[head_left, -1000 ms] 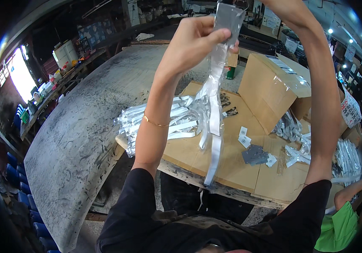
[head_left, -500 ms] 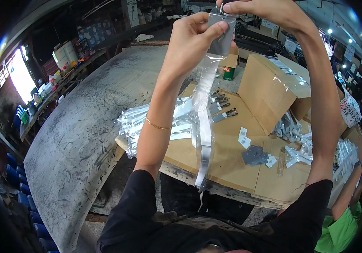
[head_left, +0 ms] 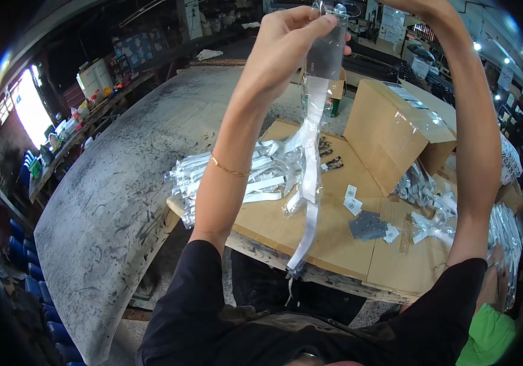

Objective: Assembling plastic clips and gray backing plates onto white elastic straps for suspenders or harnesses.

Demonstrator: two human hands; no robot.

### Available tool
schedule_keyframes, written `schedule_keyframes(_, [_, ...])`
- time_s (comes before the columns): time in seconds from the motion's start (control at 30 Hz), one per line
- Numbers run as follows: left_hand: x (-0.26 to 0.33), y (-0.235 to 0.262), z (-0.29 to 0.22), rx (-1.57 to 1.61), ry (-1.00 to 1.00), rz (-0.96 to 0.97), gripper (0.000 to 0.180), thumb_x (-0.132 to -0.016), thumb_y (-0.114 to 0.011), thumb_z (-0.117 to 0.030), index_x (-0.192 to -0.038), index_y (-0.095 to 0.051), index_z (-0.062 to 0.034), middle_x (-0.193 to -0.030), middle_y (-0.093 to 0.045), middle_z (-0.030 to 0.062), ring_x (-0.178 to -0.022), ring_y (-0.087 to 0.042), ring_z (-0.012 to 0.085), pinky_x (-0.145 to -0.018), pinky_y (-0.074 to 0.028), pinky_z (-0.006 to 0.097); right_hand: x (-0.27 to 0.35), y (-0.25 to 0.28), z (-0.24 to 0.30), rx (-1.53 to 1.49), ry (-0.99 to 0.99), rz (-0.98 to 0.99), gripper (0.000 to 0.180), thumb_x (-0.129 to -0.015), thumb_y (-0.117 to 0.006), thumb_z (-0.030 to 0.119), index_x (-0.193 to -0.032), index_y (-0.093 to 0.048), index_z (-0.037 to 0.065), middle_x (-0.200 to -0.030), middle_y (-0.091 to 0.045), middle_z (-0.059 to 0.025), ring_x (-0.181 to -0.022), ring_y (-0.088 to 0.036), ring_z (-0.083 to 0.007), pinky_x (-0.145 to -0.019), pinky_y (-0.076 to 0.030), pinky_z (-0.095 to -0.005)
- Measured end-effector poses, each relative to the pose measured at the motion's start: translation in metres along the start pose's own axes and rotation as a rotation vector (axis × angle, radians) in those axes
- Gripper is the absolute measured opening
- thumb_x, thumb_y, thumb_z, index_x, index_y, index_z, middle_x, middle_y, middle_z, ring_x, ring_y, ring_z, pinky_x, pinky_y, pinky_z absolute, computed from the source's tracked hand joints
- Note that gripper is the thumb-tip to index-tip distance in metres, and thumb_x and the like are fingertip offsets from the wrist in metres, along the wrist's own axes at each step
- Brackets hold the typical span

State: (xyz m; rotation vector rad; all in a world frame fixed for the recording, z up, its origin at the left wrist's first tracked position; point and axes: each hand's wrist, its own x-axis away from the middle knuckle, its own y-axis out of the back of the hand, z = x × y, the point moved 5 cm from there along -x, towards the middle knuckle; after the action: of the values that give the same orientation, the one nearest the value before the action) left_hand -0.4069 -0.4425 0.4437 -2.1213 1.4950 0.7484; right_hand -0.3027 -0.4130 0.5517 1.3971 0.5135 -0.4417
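My left hand [head_left: 301, 30] is raised at the top, thumb and fingers pinching the upper end of a clear plastic bag [head_left: 310, 116]. Inside it are a dark grey card [head_left: 325, 58] and a long flat white strap [head_left: 311, 174], which hangs down past the table's front edge. A small shiny piece [head_left: 339, 8] shows at the bag's top; its kind is unclear. Only the edge of my right hand [head_left: 404, 3] shows at the upper border; its fingers are out of the picture. Bagged white straps [head_left: 231, 174] lie heaped beyond my left forearm.
Flattened cardboard [head_left: 334, 235] covers the table, with grey cards [head_left: 368, 226] and white tags [head_left: 351, 201] on it. An open carton [head_left: 389, 128] tips toward more bagged straps [head_left: 417, 183]. A large scuffed board [head_left: 121, 165] extends left. A person's green sleeve [head_left: 490, 335] is at lower right.
My right hand has left the bag's top and moved up and right, mostly out of view. The bag in my left hand has shifted slightly up and right, its grey card more exposed.
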Motion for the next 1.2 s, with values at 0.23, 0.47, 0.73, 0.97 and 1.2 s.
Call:
schedule_keyframes(0.23, [0.003, -0.003, -0.004, 0.069, -0.035, -0.01, 0.018, -0.091, -0.048, -0.013, -0.097, -0.055, 0.002, -0.083, -0.063, 0.0095, -0.071, -0.064, 0.0161, -0.062, -0.051, 0.026, -0.002, 0.008, 0.012, 0.015, 0.013, -0.02, 0.015, -0.078, -0.068, 0.007, -0.09, -0.066, -0.002, -0.079, -0.069, -0.0087, -0.073, -0.064, -0.013, -0.073, -0.049, -0.026])
schedule_keyframes(0.47, [0.007, 0.003, -0.012, -0.034, 0.003, -0.037, 0.015, -0.089, -0.048, -0.012, -0.094, -0.054, 0.0014, -0.079, -0.062, 0.0097, -0.071, -0.064, 0.0158, -0.064, -0.051, 0.027, -0.006, -0.005, 0.008, 0.042, 0.0, -0.045, 0.016, -0.078, -0.068, 0.008, -0.09, -0.066, -0.002, -0.08, -0.069, -0.0095, -0.074, -0.065, -0.0127, -0.072, -0.049, -0.0259])
schedule_keyframes(0.73, [0.002, -0.008, -0.007, -0.011, -0.066, -0.042, 0.017, -0.089, -0.048, -0.014, -0.089, -0.055, 0.0014, -0.075, -0.061, 0.0079, -0.066, -0.06, 0.0153, -0.063, -0.048, 0.028, -0.002, 0.0, 0.01, 0.026, 0.069, 0.056, 0.016, -0.078, -0.066, 0.006, -0.09, -0.066, -0.004, -0.079, -0.069, -0.0098, -0.073, -0.064, -0.0129, -0.069, -0.049, -0.0252])
schedule_keyframes(0.97, [0.007, -0.011, -0.009, -0.189, -0.05, -0.061, 0.023, -0.086, -0.049, -0.009, -0.102, -0.048, 0.0067, -0.074, -0.061, 0.0078, -0.068, -0.06, 0.0149, -0.063, -0.047, 0.027, 0.0, -0.007, 0.013, 0.106, 0.029, 0.011, 0.017, -0.077, -0.065, 0.005, -0.091, -0.066, -0.004, -0.081, -0.069, -0.0109, -0.075, -0.064, -0.0154, -0.072, -0.049, -0.0277])
schedule_keyframes(1.2, [0.01, -0.013, -0.009, -0.137, -0.05, 0.097, 0.028, -0.084, -0.05, -0.007, -0.108, -0.045, 0.0061, -0.077, -0.06, 0.0077, -0.075, -0.06, 0.0143, -0.069, -0.048, 0.029, 0.006, -0.003, 0.0, 0.0, 0.061, 0.031, 0.015, -0.075, -0.067, 0.004, -0.089, -0.066, -0.003, -0.082, -0.069, -0.0091, -0.074, -0.063, -0.0143, -0.071, -0.048, -0.027])
